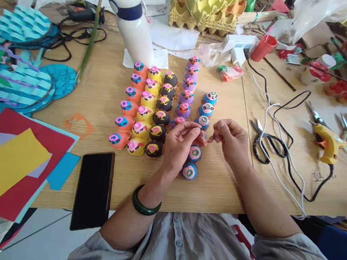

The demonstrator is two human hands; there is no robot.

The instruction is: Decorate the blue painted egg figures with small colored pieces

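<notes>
My left hand [184,142] is closed in a pinch, thumb against fingers, above the row of blue painted egg-carton cups. Facing it on the right, my right hand [230,138] is also pinched, its fingertips close to the left ones. Anything between the fingers is too small to make out. Under and beside the hands runs the blue row [189,171], each visible cup with a pink patch and a green ring; part of it is hidden by my left hand. Left of it stand purple cups [188,97], black cups [161,117], yellow cups [144,113] and orange cups [129,108], decorated with coloured shapes.
A black phone [92,190] lies at the table's front edge, left of my forearm. A white bottle [136,36] stands behind the cups. On the right are black-handled scissors [269,142], tangled cables [287,153] and a yellow glue gun [327,144]. Coloured paper [57,139] covers the left.
</notes>
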